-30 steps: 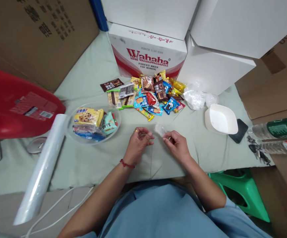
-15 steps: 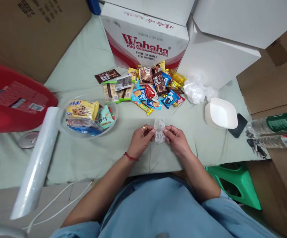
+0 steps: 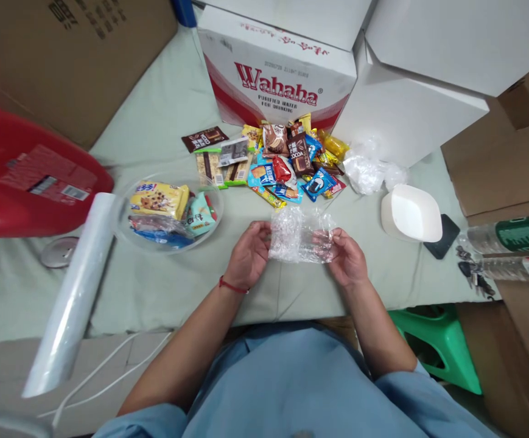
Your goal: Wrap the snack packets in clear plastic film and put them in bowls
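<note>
Crumpled clear plastic film (image 3: 297, 237) spans gap between left hand (image 3: 248, 255) and right hand (image 3: 349, 258), over table (image 3: 154, 298) near front edge. Each hand grasps one end; fingers curled, palms turned inward, forearms angled over edge.

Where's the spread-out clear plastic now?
Head view, slightly right of centre: the clear plastic is held between the left hand and right hand, below the snack pile.

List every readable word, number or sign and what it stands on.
"Wahaha®": water carton
"PURIFIED WATER FOR DRINKING": same carton
"COCOA": brown packet in the snack pile
Too small or blurred: carton's other print, red container's label, bottle labels, cardboard boxes' print, other packets
Clear plastic: none visible
</note>
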A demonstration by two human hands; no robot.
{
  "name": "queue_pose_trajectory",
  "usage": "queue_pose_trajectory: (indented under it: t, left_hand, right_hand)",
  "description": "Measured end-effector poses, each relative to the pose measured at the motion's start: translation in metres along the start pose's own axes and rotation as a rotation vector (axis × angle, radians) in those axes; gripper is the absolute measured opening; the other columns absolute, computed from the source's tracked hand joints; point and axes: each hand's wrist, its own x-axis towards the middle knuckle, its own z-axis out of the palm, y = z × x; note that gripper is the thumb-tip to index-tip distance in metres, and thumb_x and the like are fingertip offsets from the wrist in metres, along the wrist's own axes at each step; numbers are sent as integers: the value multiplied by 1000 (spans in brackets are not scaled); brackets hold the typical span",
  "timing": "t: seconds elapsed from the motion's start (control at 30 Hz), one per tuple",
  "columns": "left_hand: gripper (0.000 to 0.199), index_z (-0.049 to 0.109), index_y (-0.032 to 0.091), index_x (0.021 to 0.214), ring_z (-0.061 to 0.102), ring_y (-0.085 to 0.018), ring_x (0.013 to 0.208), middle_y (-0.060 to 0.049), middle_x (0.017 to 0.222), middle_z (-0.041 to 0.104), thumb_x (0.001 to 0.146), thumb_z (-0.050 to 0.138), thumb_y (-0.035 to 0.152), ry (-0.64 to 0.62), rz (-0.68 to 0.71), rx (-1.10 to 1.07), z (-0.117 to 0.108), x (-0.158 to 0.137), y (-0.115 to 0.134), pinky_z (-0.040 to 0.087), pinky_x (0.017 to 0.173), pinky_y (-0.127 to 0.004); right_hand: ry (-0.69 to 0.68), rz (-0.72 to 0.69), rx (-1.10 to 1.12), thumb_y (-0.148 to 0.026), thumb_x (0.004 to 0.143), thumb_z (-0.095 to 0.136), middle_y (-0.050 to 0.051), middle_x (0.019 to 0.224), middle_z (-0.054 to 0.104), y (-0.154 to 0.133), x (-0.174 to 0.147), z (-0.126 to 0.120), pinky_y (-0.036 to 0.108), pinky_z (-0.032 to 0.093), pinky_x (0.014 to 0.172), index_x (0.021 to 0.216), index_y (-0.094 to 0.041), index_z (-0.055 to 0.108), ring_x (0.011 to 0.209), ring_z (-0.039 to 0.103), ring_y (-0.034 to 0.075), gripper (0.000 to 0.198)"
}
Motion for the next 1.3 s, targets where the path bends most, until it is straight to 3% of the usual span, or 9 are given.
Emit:
queue_pose_trajectory:
  t: [0.1, 0.23, 0.37, 0.47, 0.67, 0.8, 0.93, 1.13, 1.3]
  left_hand:
    - [52, 61, 23, 106, 66, -20, 90, -6, 107, 69, 78, 77, 65, 51, 58, 178, 4, -4, -3, 54, 69, -30]
    - [46, 65, 22, 109, 62, -22, 116, -9, 122, 64, 77, 83, 48, 249, 302, 577, 10, -14, -1, 53, 82, -28]
    - [29, 70, 22, 98, 60, -18, 89, -6, 104, 64, 94, 64, 50, 310, 457, 807, 20, -24, -1, 50, 73, -30]
    - [29, 69, 22, 89, 58, -20, 83, -4, 90, 65, 90, 69, 51, 239, 442, 884, 28, -19, -10, 49, 81, -34]
    - [25, 61, 23, 84, 54, -16, 80, 0, 85, 62, 86, 71, 46, 208, 342, 582, 28, -2, -23, 46, 80, -30]
    - [36, 54, 26, 87, 58, -16, 81, 3, 80, 57, 82, 74, 55, 222, 366, 313, 17, -3, -7, 49, 81, -29]
    - [50, 50, 26, 84, 57, -13, 72, 4, 75, 56, 74, 84, 61, 213, 347, 198, 1, -6, 12, 51, 73, -27]
    - [49, 52, 26, 87, 54, -11, 60, 5, 73, 61, 79, 84, 63, 229, 378, 335, -26, -9, 21, 43, 58, -23]
    - [33, 59, 26, 91, 59, -15, 69, 2, 75, 62, 95, 68, 57, 296, 577, 668, -34, -19, 15, 48, 71, -29]
  right_hand:
    - [-50, -35, -32, -44, 77, 74, 9, 104, 80, 1, -2, 3, 47, 61, 83, 80, -26, 52, 93, 76, 30, 29]
    - [-66, -49, 19, -40, 76, 72, 9, 110, 80, -5, -3, 0, 52, 60, 93, 75, -26, 53, 103, 76, 32, 24]
    - [-62, -82, -9, -42, 78, 69, 9, 114, 80, -10, -4, -3, 55, 60, 94, 74, -26, 51, 106, 75, 33, 24]
    - [-83, -83, -43, -43, 81, 67, 10, 114, 80, -8, -5, -2, 56, 60, 92, 75, -26, 51, 104, 76, 33, 24]
    - [14, -78, 17, -41, 77, 74, 6, 105, 80, -2, -3, -7, 49, 63, 88, 78, -26, 56, 97, 76, 29, 24]
    - [119, -102, 12, -39, 78, 80, 4, 99, 79, -5, 1, -24, 40, 64, 83, 83, -25, 59, 93, 76, 23, 26]
    - [183, -102, -47, -42, 75, 84, 3, 87, 75, -13, 3, -38, 31, 58, 63, 83, -24, 62, 71, 68, 18, 29]
    - [216, -154, -224, -47, 70, 88, -1, 79, 68, -31, 16, -53, 25, 45, 54, 84, -22, 68, 61, 54, 12, 35]
    - [257, -243, -510, -49, 73, 81, 1, 83, 67, -43, 40, -60, 29, 49, 62, 88, -22, 68, 69, 57, 15, 34]
